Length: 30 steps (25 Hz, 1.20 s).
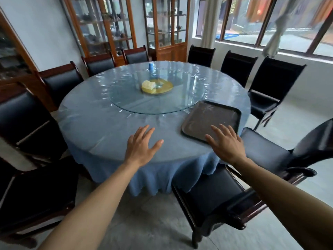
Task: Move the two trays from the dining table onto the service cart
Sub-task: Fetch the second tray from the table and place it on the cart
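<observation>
Hands: both empty with fingers spread; left hand (142, 145) hovers over bare cloth near the front edge, right hand (225, 143) reaches over the near rim of the tray (214, 118).
Tray position: flat on the round surface (100, 127), at its right front, one corner close to the edge; only one tray shows, and the service cart is out of view.
Likely handling: looks like stiff dark plastic, empty, so probably light and rigid.
Slip risk: the clear plastic cover beneath may let it slide.
Where to hold: probably the two opposite raised rims, one per hand, kept level.
Nearby: glass turntable (153, 94) just beside its far corner.
</observation>
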Available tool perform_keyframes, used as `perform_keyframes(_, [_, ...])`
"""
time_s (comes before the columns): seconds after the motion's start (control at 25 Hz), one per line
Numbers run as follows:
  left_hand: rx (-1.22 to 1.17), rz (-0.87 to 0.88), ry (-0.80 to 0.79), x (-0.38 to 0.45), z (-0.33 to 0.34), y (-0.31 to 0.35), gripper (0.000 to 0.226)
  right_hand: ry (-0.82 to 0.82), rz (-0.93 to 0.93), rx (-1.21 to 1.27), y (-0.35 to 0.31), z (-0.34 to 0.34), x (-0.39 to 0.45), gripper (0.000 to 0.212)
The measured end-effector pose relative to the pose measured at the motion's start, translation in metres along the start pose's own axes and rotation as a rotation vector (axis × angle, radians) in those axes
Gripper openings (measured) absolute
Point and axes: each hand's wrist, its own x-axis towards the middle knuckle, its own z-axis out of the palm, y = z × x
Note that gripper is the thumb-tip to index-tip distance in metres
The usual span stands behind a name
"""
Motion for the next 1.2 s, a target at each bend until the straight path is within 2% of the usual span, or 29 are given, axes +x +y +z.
perform_keyframes(0.2, [-0.026, 0.047, -0.024, 0.054, 0.037, 0.038, 0.067, 0.023, 0.096, 0.035, 0.055, -0.012, 0.03, 0.064])
perform_keyframes(0.52, [-0.031, 0.064, -0.061, 0.143, 0.087, 0.083, 0.075, 0.066, 0.16, 0.06, 0.133, -0.022, 0.098, 0.065])
perform_keyframes(0.96, [-0.06, 0.057, -0.227, 0.279, 0.167, 0.058, 0.071, -0.004, 0.405, 0.068, 0.171, 0.021, 0.183, 0.07])
perform_keyframes(1.2, [-0.143, 0.056, -0.391, 0.358, 0.22, 0.034, 0.082, -0.038, 0.577, 0.132, 0.167, 0.066, 0.239, 0.067])
